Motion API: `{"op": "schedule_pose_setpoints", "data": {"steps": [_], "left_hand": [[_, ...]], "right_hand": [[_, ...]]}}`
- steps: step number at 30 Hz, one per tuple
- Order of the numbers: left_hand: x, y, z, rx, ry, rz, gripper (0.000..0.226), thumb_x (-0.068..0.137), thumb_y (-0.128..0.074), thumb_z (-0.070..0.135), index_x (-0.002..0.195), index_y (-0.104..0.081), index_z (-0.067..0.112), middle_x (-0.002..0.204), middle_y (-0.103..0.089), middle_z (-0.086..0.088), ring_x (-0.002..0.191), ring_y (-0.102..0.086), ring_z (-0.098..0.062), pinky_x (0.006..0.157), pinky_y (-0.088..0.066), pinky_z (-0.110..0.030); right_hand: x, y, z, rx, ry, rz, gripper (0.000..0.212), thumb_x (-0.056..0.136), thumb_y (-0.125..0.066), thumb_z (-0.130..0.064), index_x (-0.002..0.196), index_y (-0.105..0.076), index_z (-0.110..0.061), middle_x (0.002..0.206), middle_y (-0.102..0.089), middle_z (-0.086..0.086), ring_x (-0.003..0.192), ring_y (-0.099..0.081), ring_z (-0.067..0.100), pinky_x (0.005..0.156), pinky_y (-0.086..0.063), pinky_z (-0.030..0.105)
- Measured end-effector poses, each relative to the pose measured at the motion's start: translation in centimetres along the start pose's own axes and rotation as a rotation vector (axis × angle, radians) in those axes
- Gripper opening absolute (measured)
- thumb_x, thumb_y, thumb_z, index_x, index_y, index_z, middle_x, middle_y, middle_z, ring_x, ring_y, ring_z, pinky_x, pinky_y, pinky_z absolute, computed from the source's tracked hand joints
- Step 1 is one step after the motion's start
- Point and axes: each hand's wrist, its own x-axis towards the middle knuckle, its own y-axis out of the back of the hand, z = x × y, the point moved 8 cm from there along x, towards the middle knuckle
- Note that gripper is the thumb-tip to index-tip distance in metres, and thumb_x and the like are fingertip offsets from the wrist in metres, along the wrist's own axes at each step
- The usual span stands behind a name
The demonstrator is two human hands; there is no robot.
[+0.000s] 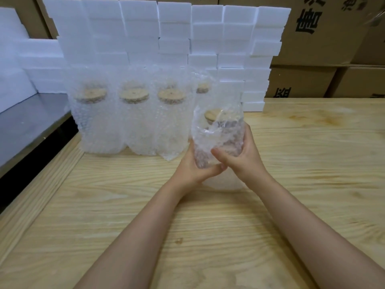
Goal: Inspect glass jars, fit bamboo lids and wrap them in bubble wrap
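A glass jar (220,140) with a bamboo lid (213,115) is held above the wooden table (291,163), enclosed in a bubble wrap sleeve (216,97) that rises well past the lid. My left hand (193,165) grips the jar's lower left side. My right hand (237,155) clasps its right side, thumb across the front. Several wrapped jars with bamboo lids (133,95) stand in a row behind and to the left, each in bubble wrap.
A wall of white foam blocks (187,34) rises behind the jars. Cardboard boxes (323,38) are stacked at the back right. A grey metal surface (27,126) lies lower at the left, beyond the table's edge.
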Motion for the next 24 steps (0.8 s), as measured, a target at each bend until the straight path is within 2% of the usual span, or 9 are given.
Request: {"op": "schedule_pose_setpoints", "data": {"steps": [2, 5, 8, 10, 11, 13, 18, 21, 24], "left_hand": [[-0.3, 0.2, -0.7, 0.076, 0.066, 0.022, 0.086, 0.059, -0.081, 0.051, 0.13, -0.04, 0.025, 0.124, -0.062, 0.006, 0.117, -0.057, -0.005, 0.091, -0.05, -0.021], [-1.3, 0.6, -0.7, 0.296, 0.135, 0.136, 0.109, 0.054, -0.076, 0.065, 0.144, -0.023, 0.033, 0.133, -0.045, 0.009, 0.12, -0.042, 0.01, 0.092, -0.039, -0.011], [-2.9, 1.1, 0.7, 0.491, 0.007, 0.307, 0.076, 0.076, -0.074, 0.043, 0.139, -0.035, 0.026, 0.122, -0.047, 0.009, 0.114, -0.044, -0.002, 0.097, -0.037, -0.02], [-4.5, 1.0, 1.7, 0.49, -0.065, 0.36, 0.033, 0.085, -0.067, 0.033, 0.115, -0.055, 0.024, 0.092, -0.058, 0.013, 0.085, -0.054, -0.002, 0.08, -0.046, -0.026], [-5.2, 0.3, 2.2, 0.48, -0.11, 0.319, 0.018, 0.085, -0.062, 0.033, 0.101, -0.061, 0.023, 0.074, -0.059, 0.013, 0.069, -0.054, -0.001, 0.068, -0.046, -0.026], [-6.6, -2.0, 4.0, 0.558, -0.288, 0.18, 0.015, 0.084, -0.056, 0.032, 0.082, -0.064, 0.02, 0.057, -0.055, 0.008, 0.05, -0.048, -0.003, 0.052, -0.043, -0.025], [-10.2, -8.1, 6.9, 0.674, -0.859, -0.266, 0.02, 0.075, -0.066, 0.01, 0.06, -0.054, 0.011, 0.05, -0.048, -0.002, 0.044, -0.04, -0.02, 0.044, -0.033, -0.028], [-10.4, -8.7, 6.5, 0.67, -0.921, -0.364, 0.031, 0.082, -0.071, 0.007, 0.059, -0.05, 0.009, 0.051, -0.046, -0.005, 0.045, -0.04, -0.019, 0.046, -0.031, -0.029], [-9.9, -8.4, 6.7, 0.697, -0.924, -0.388, 0.034, 0.072, -0.078, 0.007, 0.057, -0.048, 0.008, 0.049, -0.044, -0.006, 0.044, -0.04, -0.02, 0.045, -0.032, -0.029]], "right_hand": [[-0.3, 0.6, 0.2, -0.038, 0.019, 0.087, 0.08, 0.063, -0.085, -0.024, 0.129, -0.04, -0.024, 0.109, -0.065, -0.02, 0.104, -0.065, 0.004, 0.079, -0.053, 0.019], [-0.5, 1.8, 0.3, -0.101, 0.042, 0.224, 0.088, 0.06, -0.082, -0.043, 0.134, -0.037, -0.028, 0.118, -0.06, -0.017, 0.109, -0.06, 0.001, 0.087, -0.05, 0.02], [-0.2, 2.5, 0.8, -0.163, 0.058, 0.331, 0.091, 0.06, -0.08, -0.05, 0.136, -0.032, -0.033, 0.132, -0.051, -0.012, 0.12, -0.052, 0.004, 0.099, -0.046, 0.029], [0.3, 2.4, 0.9, -0.209, 0.068, 0.392, 0.088, 0.061, -0.078, -0.052, 0.134, -0.03, -0.041, 0.137, -0.046, -0.01, 0.124, -0.048, 0.006, 0.105, -0.042, 0.033], [0.7, 2.3, 1.1, -0.224, 0.077, 0.415, 0.086, 0.063, -0.079, -0.051, 0.133, -0.029, -0.045, 0.138, -0.045, -0.009, 0.125, -0.046, 0.006, 0.106, -0.041, 0.034], [1.7, 1.7, 1.6, -0.234, 0.098, 0.454, 0.085, 0.068, -0.081, -0.044, 0.134, -0.027, -0.046, 0.138, -0.044, -0.005, 0.126, -0.045, 0.01, 0.108, -0.039, 0.036], [4.8, -0.3, 3.4, -0.239, 0.105, 0.512, 0.092, 0.071, -0.081, -0.041, 0.144, -0.027, -0.024, 0.123, -0.038, -0.02, 0.124, -0.04, 0.013, 0.096, -0.03, 0.013], [6.1, -1.4, 3.8, -0.269, 0.117, 0.55, 0.093, 0.071, -0.082, -0.039, 0.144, -0.028, -0.018, 0.12, -0.035, -0.019, 0.12, -0.039, 0.015, 0.095, -0.028, 0.017], [6.9, -2.0, 4.2, -0.269, 0.11, 0.586, 0.093, 0.072, -0.082, -0.037, 0.144, -0.029, -0.014, 0.121, -0.034, -0.015, 0.115, -0.036, 0.011, 0.096, -0.027, 0.02]]}}
